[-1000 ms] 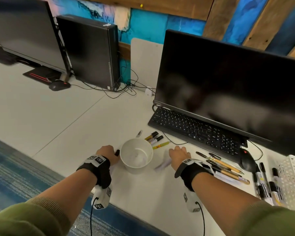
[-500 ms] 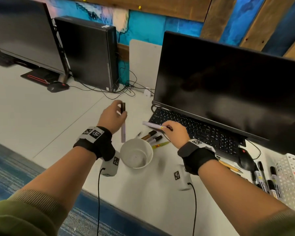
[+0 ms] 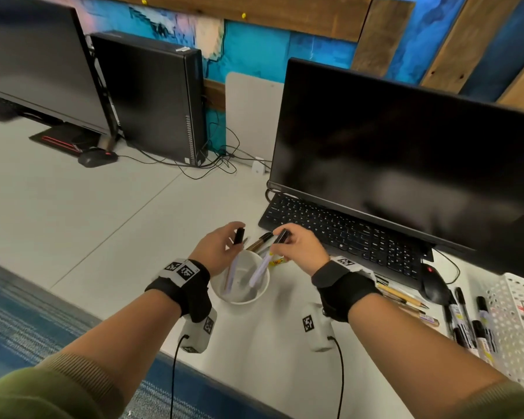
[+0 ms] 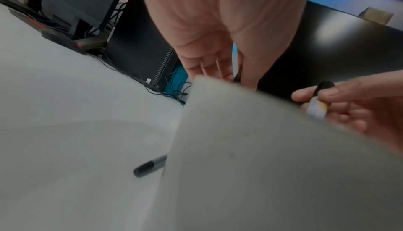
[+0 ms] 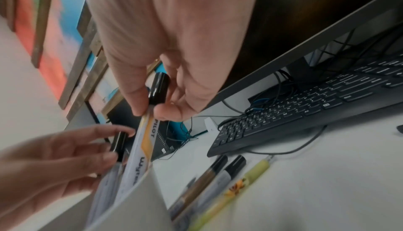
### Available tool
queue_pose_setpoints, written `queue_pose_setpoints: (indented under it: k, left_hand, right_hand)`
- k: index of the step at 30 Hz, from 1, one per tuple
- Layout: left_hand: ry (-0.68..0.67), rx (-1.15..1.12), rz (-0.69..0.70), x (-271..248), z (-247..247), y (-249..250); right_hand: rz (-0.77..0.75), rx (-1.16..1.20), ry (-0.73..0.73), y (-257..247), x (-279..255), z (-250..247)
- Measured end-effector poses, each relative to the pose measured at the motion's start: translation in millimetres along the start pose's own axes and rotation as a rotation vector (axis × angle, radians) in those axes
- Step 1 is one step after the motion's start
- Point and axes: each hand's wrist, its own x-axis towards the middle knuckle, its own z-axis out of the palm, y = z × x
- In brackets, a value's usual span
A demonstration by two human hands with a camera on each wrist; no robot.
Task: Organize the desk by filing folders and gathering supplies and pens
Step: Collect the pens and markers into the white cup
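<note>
Head view: left hand (image 3: 217,247) and right hand (image 3: 297,246) each pinch a marker by its black cap, tips down inside the white cup (image 3: 239,297) on the near desk (image 3: 73,222).
Left wrist: cup wall (image 4: 261,165) fills the frame.
Right wrist: thumb and fingers pinch the right marker (image 5: 146,138); more pens (image 5: 218,188) lie beside the keyboard (image 5: 305,110).

Black monitor (image 3: 406,164) dark at right, black keyboard (image 3: 345,234) tucked beneath, black mouse (image 3: 434,287) just beside its near end. Further left, upright black computer tower (image 3: 152,98), tangled cables (image 3: 218,161), second monitor (image 3: 37,62), another mouse (image 3: 96,158).
</note>
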Motion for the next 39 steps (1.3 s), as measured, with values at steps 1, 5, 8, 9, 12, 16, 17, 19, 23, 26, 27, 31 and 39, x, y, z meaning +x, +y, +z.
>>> queue_pose_setpoints:
  k: [1, 5, 8, 9, 12, 16, 17, 19, 23, 26, 27, 31, 39]
  left_hand:
    - [-0.011, -0.009, -0.004, -0.8, 2.9, -0.5]
    - [-0.034, -0.019, -0.027, -2.4, 8.3, 0.5]
    - [-0.033, -0.020, -0.043, -3.3, 7.5, 2.6]
    - [-0.037, -0.016, -0.051, -3.9, 7.4, 3.0]
    - [-0.038, -0.011, -0.080, -5.6, 8.6, 1.2]
    - [-0.037, -0.039, -0.140, -7.9, 9.3, 0.9]
    - [-0.038, -0.053, -0.162, -8.2, 9.0, 2.5]
    - [-0.038, -0.091, -0.202, -7.6, 7.7, 4.9]
    - [0.004, -0.212, -0.259, -2.9, 2.1, 7.3]
    - [0.047, -0.272, -0.294, 2.3, -4.6, 6.5]
    - [0.050, -0.258, -0.310, 3.9, -7.5, 5.9]
    - [-0.019, -0.004, -0.338, 9.2, -19.4, -2.0]
    - [-0.174, 0.199, -0.312, 37.9, -25.4, -14.2]
  right_hand:
    - [-0.001, -0.033, -0.018, 4.1, -1.3, 5.8]
    - [-0.012, -0.148, -0.064, 13.3, -4.6, 25.2]
    - [-0.044, -0.249, -0.105, 12.6, -4.7, 33.3]
    - [-0.057, -0.286, -0.106, 12.3, -3.7, 35.0]
    - [-0.035, -0.288, -0.108, 12.9, -1.0, 37.1]
    - [0.026, -0.140, -0.130, 19.9, 0.9, 27.6]
    - [0.051, -0.106, -0.113, 22.7, 1.4, 22.7]
    - [0.091, -0.114, -0.068, 31.2, 2.8, 11.8]
    - [0.094, -0.401, -0.056, 53.6, 7.1, -10.6]
    - [0.097, -0.567, -0.101, 72.4, 9.9, -19.0]
    - [0.098, -0.592, -0.123, 77.2, 10.5, -21.1]
    - [0.068, -0.620, -0.182, 89.0, 9.4, -22.2]
    - [0.041, -0.682, -0.178, 89.4, 24.2, -14.4]
